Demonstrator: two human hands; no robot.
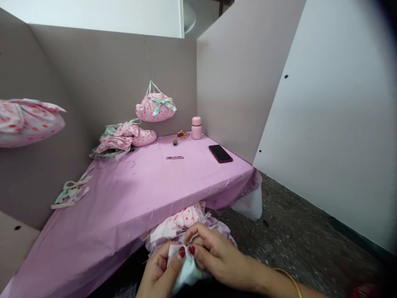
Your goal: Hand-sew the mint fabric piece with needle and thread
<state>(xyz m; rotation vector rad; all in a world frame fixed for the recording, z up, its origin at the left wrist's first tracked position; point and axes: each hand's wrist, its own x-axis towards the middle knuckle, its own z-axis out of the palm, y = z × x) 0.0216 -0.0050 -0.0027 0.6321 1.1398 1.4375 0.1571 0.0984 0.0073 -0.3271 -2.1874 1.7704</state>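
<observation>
Low in the head view, my left hand [163,267] pinches a pale blue and white piece of fabric [186,275] between thumb and fingers. Close against it, my right hand [214,252] pinches the same fabric at its upper edge, with thumb and index finger almost meeting the left thumb. Whether a needle or thread is between the fingertips is too small to tell. Behind the hands, pink dotted cloth [189,215] lies bunched at the table's front edge, partly hidden by them.
On the pink-covered table [149,182] lie thread snips [174,157], a thread spool [175,142], a phone [220,153], a pink bottle [196,128], fabric strips [71,193] and heaped dotted cloth [124,138]. A dotted pouch with a bow [155,109] hangs at the back. Partitions surround the table.
</observation>
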